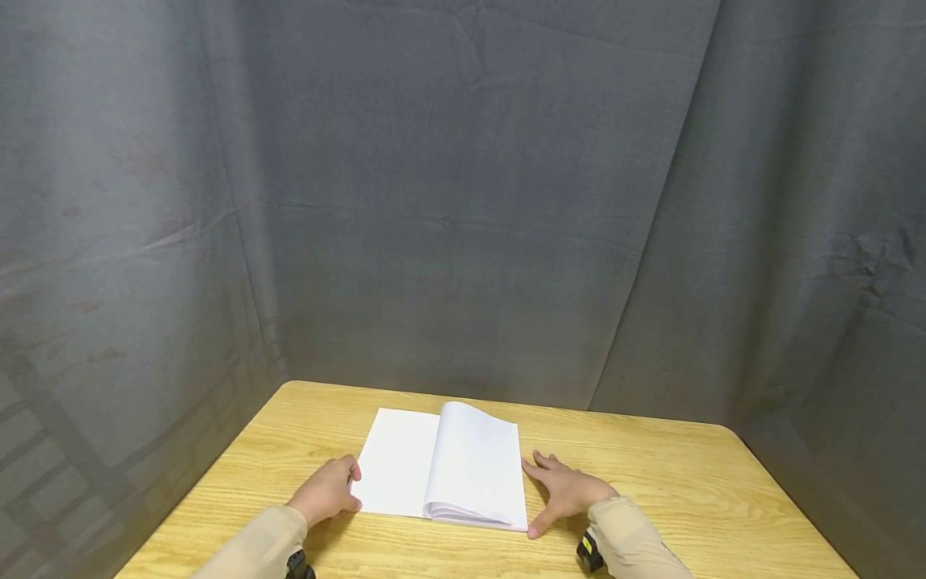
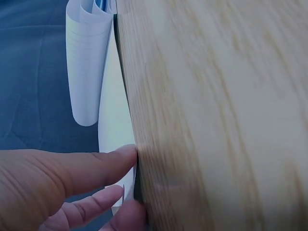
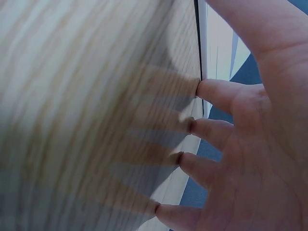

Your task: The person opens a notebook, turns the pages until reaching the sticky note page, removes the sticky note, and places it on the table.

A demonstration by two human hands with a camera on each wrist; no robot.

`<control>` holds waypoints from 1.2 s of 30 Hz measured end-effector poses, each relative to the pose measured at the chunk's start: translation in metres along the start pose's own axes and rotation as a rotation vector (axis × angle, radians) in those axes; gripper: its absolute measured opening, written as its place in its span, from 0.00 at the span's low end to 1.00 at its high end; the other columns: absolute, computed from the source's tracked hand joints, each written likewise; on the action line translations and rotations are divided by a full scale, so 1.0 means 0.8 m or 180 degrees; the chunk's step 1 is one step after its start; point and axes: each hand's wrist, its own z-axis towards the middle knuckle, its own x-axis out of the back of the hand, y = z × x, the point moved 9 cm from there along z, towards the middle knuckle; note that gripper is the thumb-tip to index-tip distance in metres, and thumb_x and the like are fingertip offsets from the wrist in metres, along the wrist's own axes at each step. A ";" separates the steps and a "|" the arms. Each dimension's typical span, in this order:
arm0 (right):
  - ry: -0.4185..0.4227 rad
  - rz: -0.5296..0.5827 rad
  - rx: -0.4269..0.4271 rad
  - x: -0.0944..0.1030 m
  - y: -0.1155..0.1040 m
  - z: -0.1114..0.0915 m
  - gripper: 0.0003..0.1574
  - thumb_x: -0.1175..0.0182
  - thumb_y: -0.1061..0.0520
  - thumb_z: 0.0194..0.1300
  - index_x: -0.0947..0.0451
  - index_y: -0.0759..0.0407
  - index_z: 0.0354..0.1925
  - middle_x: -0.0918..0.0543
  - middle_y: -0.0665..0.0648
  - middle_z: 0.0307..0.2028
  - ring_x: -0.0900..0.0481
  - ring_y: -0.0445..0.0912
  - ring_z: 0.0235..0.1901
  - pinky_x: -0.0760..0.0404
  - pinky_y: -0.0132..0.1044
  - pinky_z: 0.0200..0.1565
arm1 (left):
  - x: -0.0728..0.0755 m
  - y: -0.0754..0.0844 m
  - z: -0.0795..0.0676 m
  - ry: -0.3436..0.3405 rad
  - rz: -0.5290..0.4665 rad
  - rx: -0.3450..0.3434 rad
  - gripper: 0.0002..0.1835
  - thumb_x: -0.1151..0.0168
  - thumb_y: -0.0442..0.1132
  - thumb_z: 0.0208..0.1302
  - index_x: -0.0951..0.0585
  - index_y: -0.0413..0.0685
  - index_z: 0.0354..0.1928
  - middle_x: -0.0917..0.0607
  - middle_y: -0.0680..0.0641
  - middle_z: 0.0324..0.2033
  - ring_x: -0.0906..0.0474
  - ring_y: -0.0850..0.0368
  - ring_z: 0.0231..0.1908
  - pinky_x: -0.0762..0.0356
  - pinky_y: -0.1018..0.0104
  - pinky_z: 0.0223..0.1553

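Note:
An opened notebook (image 1: 477, 466) with white pages lies on the wooden table. Its left side (image 1: 398, 462) is flat, while the loose pages on the right bulge in a curl near the spine. My left hand (image 1: 329, 489) holds the notebook's left edge between thumb and curled fingers; in the left wrist view the thumb (image 2: 103, 166) lies at that edge. On the other side, my right hand (image 1: 567, 490) has its fingers spread, with the thumb at the notebook's near right corner. The right wrist view shows the fingertips (image 3: 216, 91) touching the tabletop beside the notebook.
The wooden table (image 1: 687, 498) has rounded far corners. Grey cloth (image 1: 448, 201) hangs behind it and along both sides. Beige sleeves (image 1: 637, 539) cover both forearms, and a dark strap device (image 1: 589, 551) sits at the right wrist.

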 end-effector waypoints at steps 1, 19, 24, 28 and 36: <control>-0.0003 0.0003 -0.0004 0.000 0.000 0.000 0.74 0.26 0.29 0.39 0.48 0.59 0.74 0.52 0.71 0.73 0.55 0.72 0.70 0.50 0.79 0.58 | 0.000 0.000 0.000 0.0008 0.0014 0.0002 0.19 0.26 0.27 0.45 0.26 0.39 0.37 0.27 0.46 0.26 0.29 0.55 0.18 0.29 0.65 0.22; -0.0004 0.0044 0.0003 0.001 -0.001 0.000 0.74 0.26 0.29 0.39 0.47 0.59 0.74 0.52 0.70 0.73 0.55 0.72 0.71 0.51 0.79 0.58 | 0.000 -0.009 0.007 -0.0037 -0.0225 0.0045 0.19 0.25 0.27 0.42 0.25 0.38 0.35 0.29 0.46 0.27 0.32 0.54 0.27 0.31 0.64 0.29; -0.0005 0.0040 0.0023 0.000 0.000 0.000 0.74 0.27 0.28 0.39 0.48 0.59 0.74 0.52 0.71 0.73 0.54 0.72 0.71 0.51 0.79 0.58 | 0.002 -0.009 0.002 -0.0080 -0.0425 0.0076 0.18 0.26 0.26 0.44 0.25 0.38 0.35 0.29 0.46 0.26 0.30 0.54 0.24 0.28 0.64 0.27; -0.0014 0.0041 0.0061 -0.002 -0.001 0.000 0.74 0.27 0.28 0.40 0.48 0.59 0.74 0.52 0.71 0.73 0.55 0.72 0.71 0.52 0.80 0.57 | 0.015 -0.005 -0.002 -0.0018 -0.0474 0.0097 0.16 0.27 0.28 0.45 0.25 0.39 0.35 0.28 0.46 0.24 0.30 0.55 0.20 0.29 0.64 0.25; -0.0004 0.0046 0.0110 0.001 -0.001 0.000 0.73 0.27 0.29 0.41 0.47 0.60 0.74 0.52 0.72 0.73 0.55 0.73 0.70 0.52 0.80 0.57 | 0.058 0.041 0.004 0.0158 -0.0645 -0.0119 0.16 0.29 0.31 0.51 0.23 0.39 0.41 0.26 0.43 0.33 0.27 0.54 0.27 0.25 0.63 0.29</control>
